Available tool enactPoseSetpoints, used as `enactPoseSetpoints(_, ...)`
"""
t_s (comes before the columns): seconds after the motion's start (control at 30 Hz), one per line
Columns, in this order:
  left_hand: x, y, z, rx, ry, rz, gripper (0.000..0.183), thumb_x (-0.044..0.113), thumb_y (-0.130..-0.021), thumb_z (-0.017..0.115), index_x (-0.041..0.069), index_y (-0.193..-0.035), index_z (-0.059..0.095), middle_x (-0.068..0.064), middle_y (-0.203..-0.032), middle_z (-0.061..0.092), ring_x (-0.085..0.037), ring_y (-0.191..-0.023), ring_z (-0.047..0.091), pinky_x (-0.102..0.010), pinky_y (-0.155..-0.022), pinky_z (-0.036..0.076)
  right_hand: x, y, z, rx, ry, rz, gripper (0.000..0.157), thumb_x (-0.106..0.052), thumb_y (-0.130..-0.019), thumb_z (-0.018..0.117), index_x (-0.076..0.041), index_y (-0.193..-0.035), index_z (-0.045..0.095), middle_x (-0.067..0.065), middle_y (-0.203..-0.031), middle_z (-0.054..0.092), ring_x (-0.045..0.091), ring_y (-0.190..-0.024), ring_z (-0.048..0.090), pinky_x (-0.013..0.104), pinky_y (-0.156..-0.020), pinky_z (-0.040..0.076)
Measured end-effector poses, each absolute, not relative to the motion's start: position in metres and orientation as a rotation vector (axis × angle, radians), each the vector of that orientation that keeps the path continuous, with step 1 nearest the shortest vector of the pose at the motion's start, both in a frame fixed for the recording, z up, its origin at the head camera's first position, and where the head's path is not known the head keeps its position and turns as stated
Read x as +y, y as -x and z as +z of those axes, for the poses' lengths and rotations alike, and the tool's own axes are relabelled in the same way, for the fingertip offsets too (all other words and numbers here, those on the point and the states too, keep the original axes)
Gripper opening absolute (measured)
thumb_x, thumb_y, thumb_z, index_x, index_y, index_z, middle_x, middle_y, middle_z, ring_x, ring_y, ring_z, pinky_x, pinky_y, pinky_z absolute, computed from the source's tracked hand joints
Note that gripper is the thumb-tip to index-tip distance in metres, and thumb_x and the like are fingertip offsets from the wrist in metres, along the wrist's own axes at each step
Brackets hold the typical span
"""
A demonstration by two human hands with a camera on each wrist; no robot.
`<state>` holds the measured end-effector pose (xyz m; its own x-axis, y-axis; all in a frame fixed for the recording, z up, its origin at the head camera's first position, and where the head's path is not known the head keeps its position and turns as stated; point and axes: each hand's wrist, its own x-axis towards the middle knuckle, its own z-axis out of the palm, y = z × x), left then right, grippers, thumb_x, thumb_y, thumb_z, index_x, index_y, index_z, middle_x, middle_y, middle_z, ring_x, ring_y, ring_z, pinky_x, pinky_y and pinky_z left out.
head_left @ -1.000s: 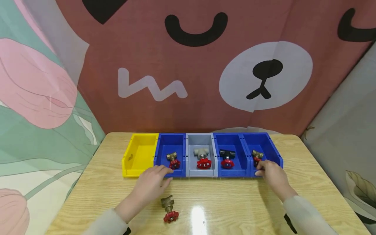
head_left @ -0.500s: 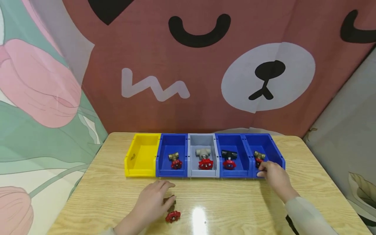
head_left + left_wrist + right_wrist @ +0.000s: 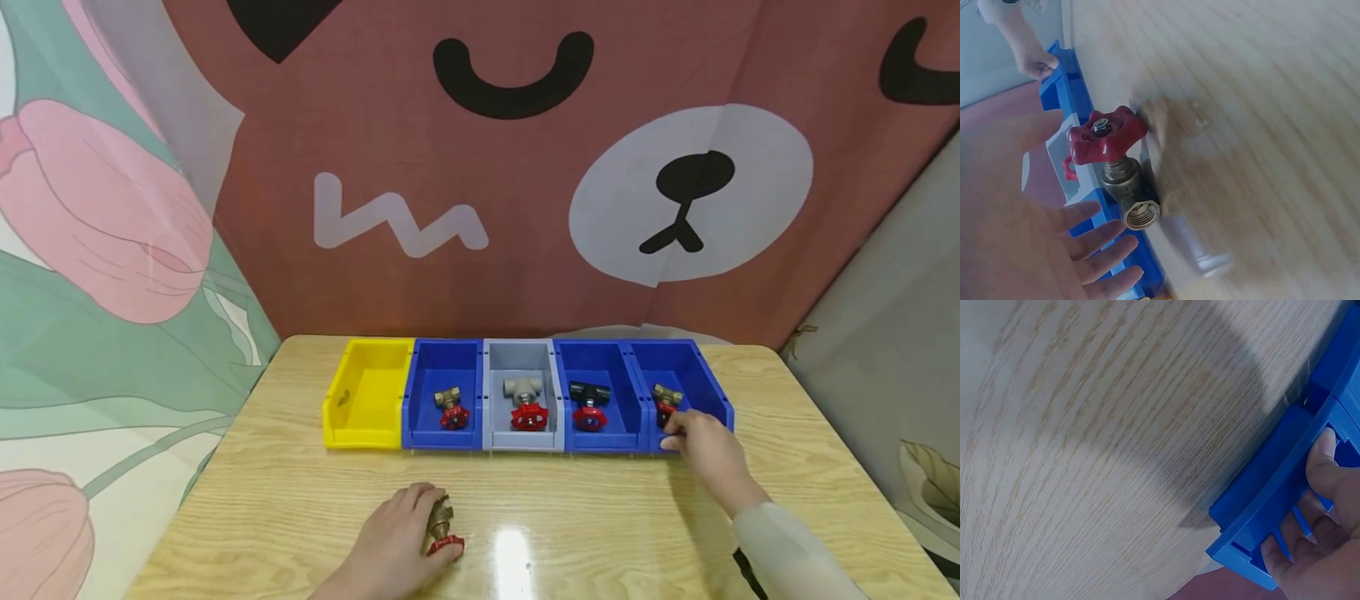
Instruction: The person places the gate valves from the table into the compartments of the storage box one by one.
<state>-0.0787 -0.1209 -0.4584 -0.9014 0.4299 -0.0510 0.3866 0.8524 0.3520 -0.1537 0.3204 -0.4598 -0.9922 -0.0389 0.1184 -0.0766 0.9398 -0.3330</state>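
On the table lies a brass valve (image 3: 441, 515) with a red handwheel (image 3: 1107, 134). My left hand (image 3: 393, 537) is beside it, and in the left wrist view the fingers are extended, the thumb apart, without closing round the valve. My right hand (image 3: 708, 450) rests at the front of the far-right blue bin (image 3: 670, 357). In the right wrist view the thumb (image 3: 1324, 450) touches the rim while loosely bent fingers reach inside, with nothing visible between them. Just beyond that hand sits another brass valve (image 3: 667, 394), its red wheel partly covered by my fingers.
Bins stand in a row at the back: a yellow bin (image 3: 377, 367), a blue bin (image 3: 450, 360) with a brass valve (image 3: 451, 407), a grey bin (image 3: 520, 357) with a pale valve (image 3: 525, 402), and a blue bin (image 3: 590, 358) with a black valve (image 3: 590, 403). A printed curtain hangs behind.
My left hand has drawn back from the front of the left blue bin to the brass valve on the table. The right hand stays at the far-right bin.
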Motion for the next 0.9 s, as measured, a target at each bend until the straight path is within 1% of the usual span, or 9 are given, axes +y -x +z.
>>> enactPoseSetpoints(0.2,-0.119,0.077,-0.462,2.855,-0.596,0.514,0.08,0.061,-0.082,0.07,0.005,-0.136,0.053,-0.015,-0.132,0.053,-0.036,-0.12,0.052,-0.056,-0.099,0.044,0.321,0.154,-0.459,-2.999,-0.078,0.52,0.014,-0.013,-0.082,0.078,-0.007,-0.082,0.066,0.01,-0.083,0.064,0.035,-0.078,0.062,0.05,-0.064,0.052)
enactPoseSetpoints(0.3,-0.118,0.078,-0.465,2.822,-0.591,0.498,0.081,0.061,-0.082,0.07,0.005,-0.138,0.051,-0.015,-0.132,0.053,-0.035,-0.12,0.051,-0.055,-0.099,0.044,0.321,0.154,-0.46,-3.003,-0.074,0.52,0.014,-0.013,-0.082,0.078,-0.007,-0.082,0.066,0.009,-0.083,0.065,0.033,-0.077,0.062,0.049,-0.064,0.052)
enactPoseSetpoints(0.4,-0.118,0.08,-0.469,2.808,-0.599,0.462,0.085,0.063,-0.081,0.07,0.005,-0.139,0.05,-0.014,-0.131,0.053,-0.034,-0.118,0.051,-0.054,-0.097,0.045,0.321,0.154,-0.46,-3.005,-0.073,0.516,0.014,-0.013,-0.082,0.078,-0.006,-0.083,0.066,0.009,-0.083,0.064,0.033,-0.077,0.062,0.049,-0.064,0.052)
enactPoseSetpoints(0.67,-0.115,0.08,-0.478,2.86,-0.676,0.4,0.081,0.051,-0.081,0.076,0.001,-0.138,0.047,-0.015,-0.125,0.055,-0.034,-0.114,0.051,-0.05,-0.091,0.049,0.321,0.154,-0.46,-2.992,-0.086,0.517,0.015,-0.013,-0.082,0.079,-0.006,-0.083,0.066,0.009,-0.082,0.065,0.033,-0.076,0.063,0.049,-0.063,0.052)
enactPoseSetpoints(0.9,-0.114,0.079,-0.482,2.903,-0.706,0.369,0.082,0.05,-0.079,0.078,0.001,-0.136,0.047,-0.015,-0.124,0.054,-0.033,-0.111,0.052,-0.05,-0.087,0.051,0.32,0.154,-0.46,-2.988,-0.092,0.509,0.015,-0.014,-0.081,0.079,-0.005,-0.082,0.066,0.01,-0.082,0.065,0.034,-0.075,0.063,0.049,-0.062,0.052)
